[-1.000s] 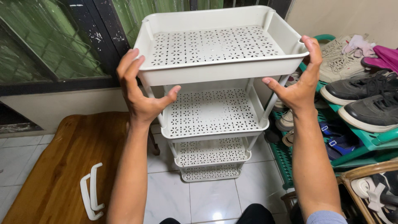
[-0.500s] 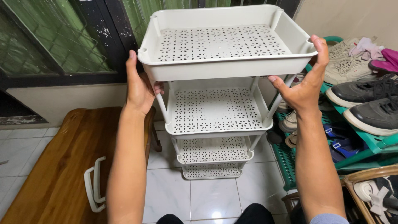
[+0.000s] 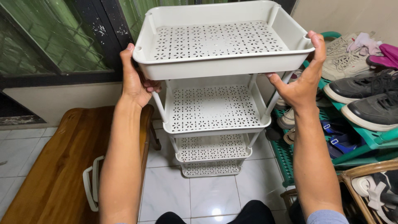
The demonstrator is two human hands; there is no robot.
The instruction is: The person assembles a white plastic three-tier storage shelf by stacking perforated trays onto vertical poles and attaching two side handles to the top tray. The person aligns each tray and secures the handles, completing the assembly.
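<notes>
A white plastic tiered rack stands on the tiled floor in front of me, with several perforated trays joined by thin white posts. Its top tray (image 3: 219, 68) is at chest height. My left hand (image 3: 134, 81) grips the tray's left end, thumb up along the corner and fingers curled underneath. My right hand (image 3: 302, 79) holds the right end, thumb hooked over the rim, fingers under the base. The second tray (image 3: 211, 128) and the lower trays (image 3: 211, 155) show below, between my forearms.
A wooden bench (image 3: 62, 166) lies at the left with two white plastic handles (image 3: 91, 186) on it. A green shoe rack (image 3: 365, 137) with sneakers and sandals fills the right side. A wicker basket (image 3: 373, 174) sits at bottom right. A window with a dark frame (image 3: 62, 79) is behind.
My left hand went from an open hold at the tray's front left corner to a grip around its left end. The tray shifted slightly and my right thumb stays on the rim.
</notes>
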